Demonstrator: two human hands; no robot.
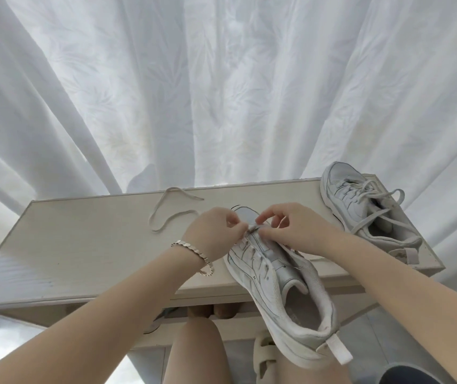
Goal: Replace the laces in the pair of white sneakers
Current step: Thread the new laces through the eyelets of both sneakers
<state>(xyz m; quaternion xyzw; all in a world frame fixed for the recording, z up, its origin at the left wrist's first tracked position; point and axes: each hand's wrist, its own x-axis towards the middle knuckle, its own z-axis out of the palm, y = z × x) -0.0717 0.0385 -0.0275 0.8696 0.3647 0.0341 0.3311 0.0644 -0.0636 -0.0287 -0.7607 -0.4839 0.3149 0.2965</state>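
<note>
A white sneaker [280, 289] lies with its toe on the pale wooden table [83, 245] and its heel hanging over the near edge toward me. My left hand [213, 234] and my right hand [291, 228] meet over its lowest eyelets near the toe, each pinching the lace there. The lace between the fingers is mostly hidden. A loose off-white lace [166, 214] lies curled on the table to the left of my hands. The second sneaker [366, 206] stands at the table's right end, laced, with its bow loose.
A white curtain [221, 92] hangs close behind the table's far edge. My knees and a pale sandal [266, 356] show under the near edge. A bracelet sits on my left wrist.
</note>
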